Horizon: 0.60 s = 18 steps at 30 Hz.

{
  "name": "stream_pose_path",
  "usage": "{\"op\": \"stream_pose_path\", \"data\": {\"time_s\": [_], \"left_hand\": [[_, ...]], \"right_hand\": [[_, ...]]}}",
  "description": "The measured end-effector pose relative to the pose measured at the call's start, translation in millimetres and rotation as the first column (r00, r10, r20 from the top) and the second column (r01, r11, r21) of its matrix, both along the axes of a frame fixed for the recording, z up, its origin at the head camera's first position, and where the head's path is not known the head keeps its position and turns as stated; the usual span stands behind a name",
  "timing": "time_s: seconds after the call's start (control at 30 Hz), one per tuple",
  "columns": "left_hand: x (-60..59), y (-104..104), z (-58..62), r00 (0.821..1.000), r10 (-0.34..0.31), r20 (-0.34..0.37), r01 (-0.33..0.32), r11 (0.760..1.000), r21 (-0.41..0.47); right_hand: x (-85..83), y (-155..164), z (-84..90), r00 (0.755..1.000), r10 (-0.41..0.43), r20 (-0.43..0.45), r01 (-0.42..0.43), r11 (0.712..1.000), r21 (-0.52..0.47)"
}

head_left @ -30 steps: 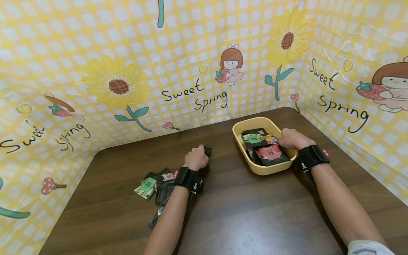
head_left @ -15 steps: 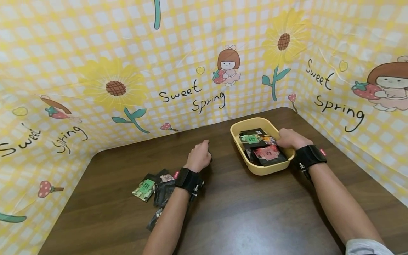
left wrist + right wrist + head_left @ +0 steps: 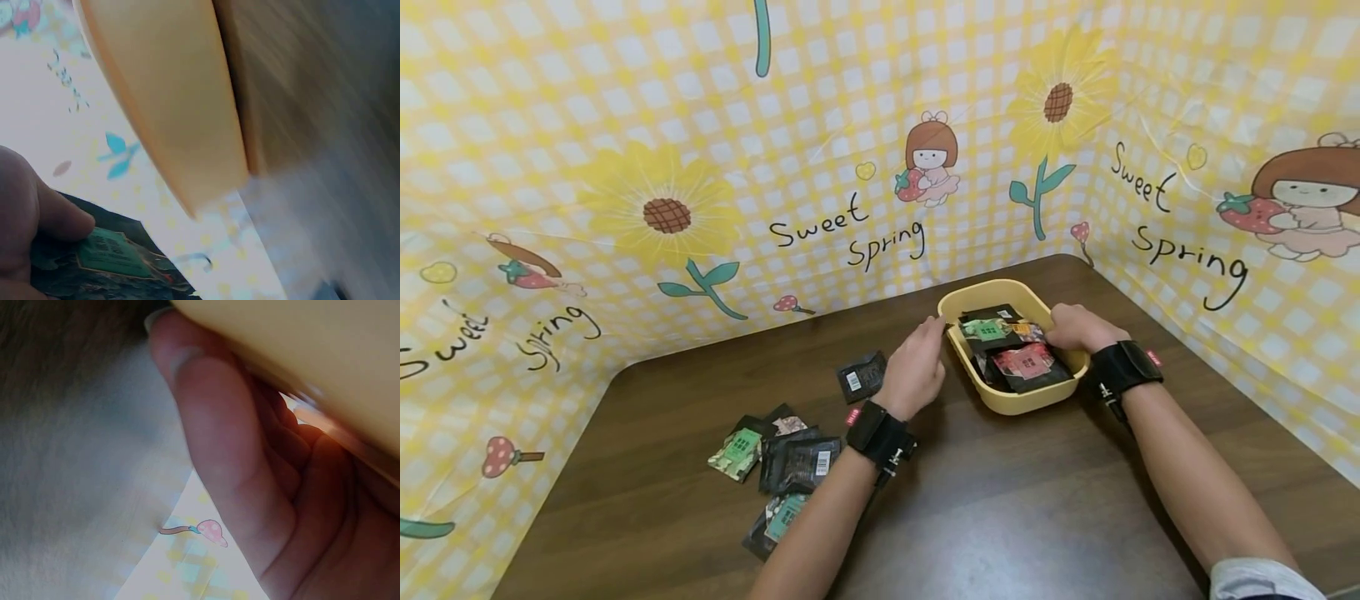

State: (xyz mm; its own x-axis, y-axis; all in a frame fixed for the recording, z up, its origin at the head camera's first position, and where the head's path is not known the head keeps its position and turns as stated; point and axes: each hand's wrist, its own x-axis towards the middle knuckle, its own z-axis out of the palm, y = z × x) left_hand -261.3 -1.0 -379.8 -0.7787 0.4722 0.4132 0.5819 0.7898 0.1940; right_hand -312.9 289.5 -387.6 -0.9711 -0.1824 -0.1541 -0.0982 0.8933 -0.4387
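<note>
My left hand (image 3: 916, 371) is at the left side of a yellow plastic bin (image 3: 1018, 403). Its thumb pinches a dark packet with a green label (image 3: 115, 253), seen in the left wrist view close to the bin's outer wall; in the head view the hand mostly hides this packet. On the bin's right rim, my right hand (image 3: 1081, 327) keeps a grip, fingers curled at the edge in the right wrist view. Inside the bin lie several black packets, among them a green-labelled one (image 3: 987, 329) and a red-labelled one (image 3: 1027, 362).
One black packet (image 3: 861, 377) lies face down just left of my left hand. Farther left, several more packets (image 3: 801, 463) overlap in a loose pile, partly behind my left forearm. Yellow checked cloth (image 3: 820, 150) walls the back and sides of the brown wooden table (image 3: 1000, 508).
My left hand has moved right from mid-table to the bin's left rim, carrying a packet. A face-down packet now shows where the hand was. The right hand stays on the bin.
</note>
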Motion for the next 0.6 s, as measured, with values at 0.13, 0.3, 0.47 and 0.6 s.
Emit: {"op": "stream_pose_path", "data": {"time_s": [0.13, 0.3, 0.47, 0.6], "left_hand": [[4.0, 24, 1.5, 0.998, -0.048, -0.048, 0.045, 0.998, -0.05], [5.5, 52, 1.8, 0.994, -0.096, -0.053, 0.086, 0.982, -0.167], [8.3, 68, 3.9, 0.989, -0.124, -0.08, 0.105, 0.973, -0.203], [10.2, 76, 9.6, 0.985, -0.135, -0.104, 0.111, 0.972, -0.207]], "right_hand": [[0.1, -1, -0.9, 1.0, -0.016, 0.013, 0.016, 1.0, 0.002], [1.0, -1, -3.3, 1.0, -0.021, 0.012, 0.021, 1.0, 0.003], [-0.7, -2, -4.7, 1.0, -0.005, 0.005, 0.005, 1.0, 0.023], [-2.6, -1, -3.1, 1.0, -0.009, -0.008, 0.01, 0.999, 0.034]]}}
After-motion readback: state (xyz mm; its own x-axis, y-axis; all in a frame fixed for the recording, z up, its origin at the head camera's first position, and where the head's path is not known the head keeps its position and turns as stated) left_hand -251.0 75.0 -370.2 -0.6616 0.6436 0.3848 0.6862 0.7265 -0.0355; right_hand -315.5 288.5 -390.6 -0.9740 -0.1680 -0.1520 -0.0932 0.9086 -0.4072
